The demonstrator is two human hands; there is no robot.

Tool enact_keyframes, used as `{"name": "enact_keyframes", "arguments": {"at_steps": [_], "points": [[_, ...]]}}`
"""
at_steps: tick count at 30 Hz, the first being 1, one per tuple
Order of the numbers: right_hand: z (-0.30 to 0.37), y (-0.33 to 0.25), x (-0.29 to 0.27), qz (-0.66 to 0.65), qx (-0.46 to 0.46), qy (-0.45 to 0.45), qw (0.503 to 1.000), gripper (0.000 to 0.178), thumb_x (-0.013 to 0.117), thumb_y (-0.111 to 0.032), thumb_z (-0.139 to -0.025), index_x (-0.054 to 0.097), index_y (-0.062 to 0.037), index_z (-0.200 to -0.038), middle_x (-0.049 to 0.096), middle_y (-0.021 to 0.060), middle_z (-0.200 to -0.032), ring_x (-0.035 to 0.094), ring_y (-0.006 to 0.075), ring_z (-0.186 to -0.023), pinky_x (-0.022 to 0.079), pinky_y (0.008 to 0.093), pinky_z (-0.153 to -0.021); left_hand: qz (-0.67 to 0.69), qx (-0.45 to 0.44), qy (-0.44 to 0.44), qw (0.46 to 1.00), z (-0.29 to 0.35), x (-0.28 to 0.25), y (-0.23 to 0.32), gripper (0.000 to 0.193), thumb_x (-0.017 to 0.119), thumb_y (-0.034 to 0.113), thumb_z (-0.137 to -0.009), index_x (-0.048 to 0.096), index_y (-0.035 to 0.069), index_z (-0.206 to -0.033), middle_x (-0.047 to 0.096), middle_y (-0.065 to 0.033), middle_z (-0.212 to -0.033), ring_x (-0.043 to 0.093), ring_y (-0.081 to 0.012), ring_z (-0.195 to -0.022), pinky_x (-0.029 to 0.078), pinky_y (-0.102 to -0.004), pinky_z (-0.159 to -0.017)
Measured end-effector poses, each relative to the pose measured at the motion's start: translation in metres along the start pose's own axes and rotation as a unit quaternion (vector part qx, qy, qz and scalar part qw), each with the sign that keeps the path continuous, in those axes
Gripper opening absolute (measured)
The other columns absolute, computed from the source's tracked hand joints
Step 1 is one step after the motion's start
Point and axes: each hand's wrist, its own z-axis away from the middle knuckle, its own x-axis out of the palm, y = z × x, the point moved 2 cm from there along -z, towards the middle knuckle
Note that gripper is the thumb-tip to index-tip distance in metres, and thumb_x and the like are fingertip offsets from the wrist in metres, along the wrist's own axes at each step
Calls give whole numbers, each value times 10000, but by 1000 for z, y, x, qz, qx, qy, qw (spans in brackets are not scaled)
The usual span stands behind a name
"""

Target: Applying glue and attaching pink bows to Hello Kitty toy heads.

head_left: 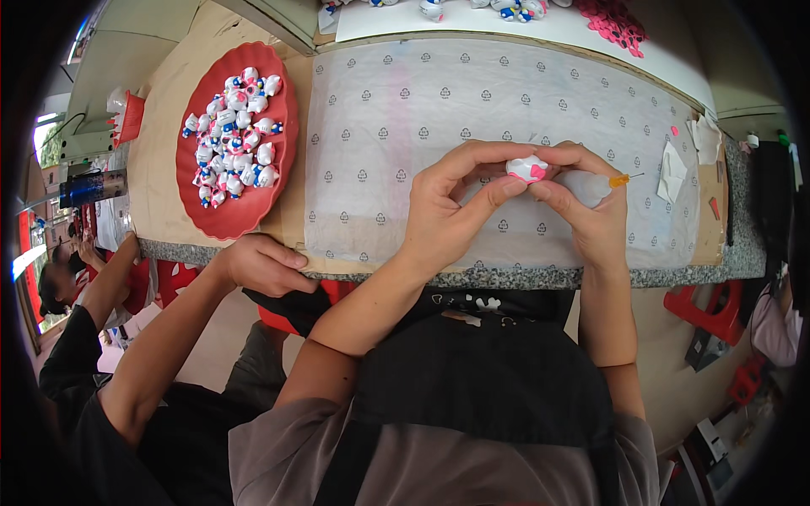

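Observation:
A small white figurine head (525, 169) with a pink bow is pinched between the fingertips and thumbs of both my hands, above the paper-covered bench. My left hand (451, 198) is closed on its left side. My right hand (588, 202) grips its right side and also keeps a translucent squeeze bottle (582, 184) tucked in the palm. The bottle's orange needle tip (620, 180) sticks out to the right past my fingers. Part of the bottle is hidden by the hand.
A red scalloped dish (288, 110) holding several white, blue and pink figurines stands at the left. Printed white paper (363, 126) covers the bench. Pink pieces (612, 27) and more figurines (510, 10) lie at the back. Another person's hand (268, 265) rests at the bench edge.

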Motion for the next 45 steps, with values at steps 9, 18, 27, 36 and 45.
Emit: {"name": "enact_keyframes", "arguments": {"at_steps": [9, 18, 27, 36, 45], "points": [[0, 0, 0, 27, 47, 36, 998, 173, 618, 19, -633, 556, 7, -794, 518, 10, -700, 456, 74, -662, 352, 187, -604, 48, -55, -48, 996, -4, -5, -5, 205, 531, 20, -775, 518, -11, -977, 562, -71, -919, 528, -103, -848, 422, -230, -746], [9, 1, 3, -9, 30, -4, 1000, 210, 659, -9, -612, 519, -7, -768, 476, 11, -725, 431, 86, -668, 331, 190, -615, 171, -32, -87, 981, 4, -4, -4, 198, 575, 0, -739, 517, -7, -928, 565, -64, -875, 548, -102, -794, 437, -224, -713], [2, 4, 8, -59, 52, -23, 997, 244, 672, -12, -595, 517, -15, -782, 478, 8, -735, 443, 85, -670, 343, 196, -617, 184, -55, -72, 979, 3, -6, -4, 190, 582, 10, -736, 518, -1, -914, 577, -66, -849, 557, -108, -773, 451, -238, -716], [4, 3, 6, -27, 77, 21, 996, 157, 632, -42, -672, 533, -15, -791, 502, 5, -715, 465, 74, -685, 362, 188, -637, 165, -52, -44, 984, -5, -1, -5, 175, 558, 0, -745, 521, -26, -914, 575, -91, -879, 557, -119, -785, 458, -233, -705], [11, -14, -19, -25, 14, 24, 999, 348, 619, 4, -628, 547, 1, -968, 474, -12, -719, 433, 51, -660, 347, 183, -658, -427, 249, 325, 806, 6, -93, 95, 294, 588, 82, -724, 523, 11, -1002, 530, -95, -921, 489, -177, -865, 373, -283, -779]]}}
